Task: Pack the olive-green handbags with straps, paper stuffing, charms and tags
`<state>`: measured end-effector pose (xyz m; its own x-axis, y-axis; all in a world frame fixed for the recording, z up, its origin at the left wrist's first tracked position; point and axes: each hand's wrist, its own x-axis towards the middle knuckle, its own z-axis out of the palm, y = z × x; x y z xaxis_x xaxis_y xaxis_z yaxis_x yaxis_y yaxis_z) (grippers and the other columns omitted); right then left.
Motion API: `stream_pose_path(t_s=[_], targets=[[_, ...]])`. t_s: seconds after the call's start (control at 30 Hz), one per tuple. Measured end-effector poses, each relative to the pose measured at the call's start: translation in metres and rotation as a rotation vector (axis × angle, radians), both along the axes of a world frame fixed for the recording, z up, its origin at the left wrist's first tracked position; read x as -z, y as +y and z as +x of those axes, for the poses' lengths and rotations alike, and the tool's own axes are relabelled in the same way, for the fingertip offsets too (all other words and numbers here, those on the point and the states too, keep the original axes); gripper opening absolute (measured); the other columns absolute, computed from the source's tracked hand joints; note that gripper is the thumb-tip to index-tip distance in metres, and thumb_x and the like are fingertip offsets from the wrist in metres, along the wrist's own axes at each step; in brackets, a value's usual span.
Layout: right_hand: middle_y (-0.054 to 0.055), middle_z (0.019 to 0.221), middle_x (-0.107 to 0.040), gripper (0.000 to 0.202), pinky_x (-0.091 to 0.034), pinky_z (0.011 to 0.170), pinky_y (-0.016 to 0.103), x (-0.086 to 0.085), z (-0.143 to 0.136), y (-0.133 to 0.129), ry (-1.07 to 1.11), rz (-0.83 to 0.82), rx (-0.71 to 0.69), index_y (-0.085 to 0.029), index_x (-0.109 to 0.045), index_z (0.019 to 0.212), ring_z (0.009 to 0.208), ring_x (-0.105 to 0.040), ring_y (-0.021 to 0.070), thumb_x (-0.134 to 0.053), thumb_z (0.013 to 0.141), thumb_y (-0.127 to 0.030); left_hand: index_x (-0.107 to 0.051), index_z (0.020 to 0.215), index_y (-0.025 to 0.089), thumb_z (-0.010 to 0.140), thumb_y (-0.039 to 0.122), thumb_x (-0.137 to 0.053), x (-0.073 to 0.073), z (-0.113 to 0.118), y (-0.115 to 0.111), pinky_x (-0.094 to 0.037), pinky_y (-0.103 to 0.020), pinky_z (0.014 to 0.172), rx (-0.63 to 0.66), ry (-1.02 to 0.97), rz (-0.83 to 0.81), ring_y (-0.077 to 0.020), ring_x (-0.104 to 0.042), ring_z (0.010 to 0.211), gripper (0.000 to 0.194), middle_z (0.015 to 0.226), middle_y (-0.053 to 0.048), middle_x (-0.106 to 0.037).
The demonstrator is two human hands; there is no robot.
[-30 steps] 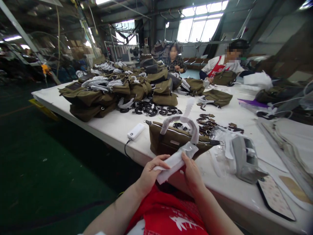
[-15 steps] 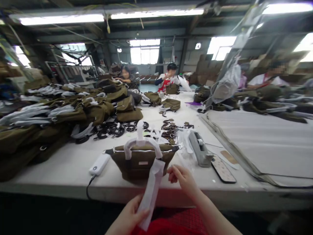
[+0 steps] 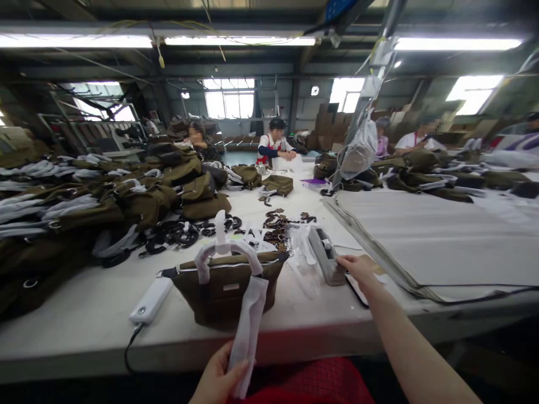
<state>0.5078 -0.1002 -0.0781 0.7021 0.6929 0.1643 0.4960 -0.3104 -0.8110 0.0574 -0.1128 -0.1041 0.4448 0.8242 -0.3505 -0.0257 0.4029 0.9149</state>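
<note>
An olive-brown handbag (image 3: 229, 289) stands upright in front of me, its arched handle (image 3: 229, 247) wrapped in white. From the handle's right end a strip of white wrapping paper (image 3: 249, 314) hangs down over the bag's front. My left hand (image 3: 223, 370) is closed on the strip's lower end, below the table edge. To the right of the bag, my right hand (image 3: 357, 269) reaches the near end of a grey tape dispenser (image 3: 326, 255). Its thumb and fingertips are pinched together there; whatever lies between them is too small to see.
Olive bags (image 3: 138, 205) with white-wrapped handles are heaped at left. Black straps (image 3: 172, 238), dark metal-looking pieces (image 3: 278, 230) and clear plastic (image 3: 301, 252) lie behind the handbag. A white corded device (image 3: 151, 300) is at its left. A phone (image 3: 357, 292) is partly beneath my right forearm. Co-workers sit across the table.
My right hand has moved right, from beside the handbag to the tape dispenser. My left hand keeps its grip on the paper strip. The whole view has swung to the right.
</note>
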Motion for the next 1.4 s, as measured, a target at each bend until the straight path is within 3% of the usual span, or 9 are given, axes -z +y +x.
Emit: stream_pose_path(t_s=[0.13, 0.33, 0.43, 0.67, 0.87, 1.1, 1.27, 1.33, 1.4], targets=[[0.011, 0.08, -0.074, 0.048, -0.045, 0.071, 0.035, 0.013, -0.002, -0.017, -0.022, 0.035, 0.025, -0.016, -0.074, 0.083, 0.08, -0.066, 0.0265, -0.057, 0.071, -0.059, -0.07, 0.102, 0.013, 0.058, 0.056, -0.083, 0.002, -0.003, 0.003, -0.048, -0.03, 0.069, 0.004, 0.013, -0.005, -0.0218, -0.064, 0.077, 0.064, 0.087, -0.011, -0.073], [0.01, 0.06, -0.069, 0.04, -0.047, 0.06, 0.039, 0.049, -0.009, -0.056, 0.13, -0.201, 0.034, -0.021, -0.065, 0.062, 0.058, -0.065, 0.0276, -0.058, 0.066, -0.06, -0.069, 0.104, 0.012, 0.059, 0.052, -0.084, 0.014, -0.002, 0.007, -0.048, -0.032, 0.076, -0.016, -0.032, 0.006, -0.0222, -0.064, 0.081, 0.062, 0.09, -0.011, -0.073], [0.007, 0.065, -0.069, 0.043, -0.049, 0.062, 0.037, 0.036, -0.047, -0.059, 0.157, -0.106, -0.106, -0.02, -0.066, 0.072, 0.061, -0.065, 0.0247, -0.06, 0.07, -0.063, -0.068, 0.106, 0.012, 0.061, 0.049, -0.083, 0.013, 0.001, 0.007, -0.048, -0.033, 0.078, -0.04, -0.038, 0.023, -0.0234, -0.065, 0.085, 0.06, 0.095, -0.011, -0.073], [0.002, 0.061, -0.059, 0.038, -0.046, 0.057, 0.027, -0.024, -0.195, -0.045, 0.301, -0.017, -0.721, -0.019, -0.06, 0.073, 0.059, -0.055, 0.0153, -0.057, 0.085, -0.055, -0.068, 0.102, 0.01, 0.065, 0.04, -0.08, -0.007, 0.001, 0.006, -0.048, -0.032, 0.079, -0.078, 0.049, 0.117, -0.0237, -0.064, 0.087, 0.05, 0.095, -0.01, -0.072], [0.001, 0.062, -0.057, 0.036, -0.039, 0.053, 0.024, -0.029, -0.262, -0.04, 0.431, -0.056, -1.021, -0.017, -0.058, 0.07, 0.057, -0.049, 0.0122, -0.056, 0.088, -0.048, -0.067, 0.102, 0.008, 0.069, 0.038, -0.075, -0.015, -0.001, 0.003, -0.048, -0.031, 0.076, -0.067, 0.13, 0.215, -0.0234, -0.063, 0.086, 0.045, 0.095, -0.01, -0.071], [0.002, 0.057, -0.059, 0.035, -0.037, 0.052, 0.026, -0.005, -0.276, -0.024, 0.272, -0.213, -0.962, -0.017, -0.058, 0.062, 0.054, -0.049, 0.0131, -0.057, 0.084, -0.044, -0.068, 0.103, 0.01, 0.075, 0.033, -0.068, -0.018, -0.001, 0.003, -0.048, -0.028, 0.071, -0.044, 0.137, 0.303, -0.0209, -0.063, 0.08, 0.036, 0.091, -0.009, -0.071], [0.002, 0.056, -0.058, 0.036, -0.034, 0.052, 0.026, -0.006, -0.276, -0.005, 0.167, -0.304, -0.917, -0.017, -0.057, 0.056, 0.054, -0.049, 0.0133, -0.06, 0.08, -0.045, -0.068, 0.101, 0.011, 0.075, 0.039, -0.071, -0.009, 0.009, 0.002, -0.049, -0.028, 0.077, -0.123, 0.028, 0.275, -0.0212, -0.063, 0.086, 0.038, 0.094, -0.009, -0.071], [0.003, 0.057, -0.06, 0.038, -0.037, 0.052, 0.025, 0.001, -0.264, -0.008, 0.33, -0.378, -0.933, -0.017, -0.059, 0.058, 0.053, -0.05, 0.0134, -0.064, 0.076, -0.05, -0.069, 0.096, 0.011, 0.073, 0.045, -0.073, -0.007, 0.016, 0.0, -0.049, -0.027, 0.071, -0.17, 0.037, 0.183, -0.0192, -0.062, 0.079, 0.041, 0.087, -0.008, -0.071], [0.005, 0.066, -0.066, 0.042, -0.045, 0.056, 0.027, 0.022, -0.233, -0.031, 0.702, -0.463, -0.984, -0.016, -0.064, 0.069, 0.058, -0.058, 0.0159, -0.067, 0.072, -0.058, -0.069, 0.095, 0.011, 0.072, 0.05, -0.073, -0.007, 0.02, -0.002, -0.047, -0.024, 0.062, -0.187, 0.016, 0.067, -0.016, -0.06, 0.068, 0.045, 0.08, -0.007, -0.07]])
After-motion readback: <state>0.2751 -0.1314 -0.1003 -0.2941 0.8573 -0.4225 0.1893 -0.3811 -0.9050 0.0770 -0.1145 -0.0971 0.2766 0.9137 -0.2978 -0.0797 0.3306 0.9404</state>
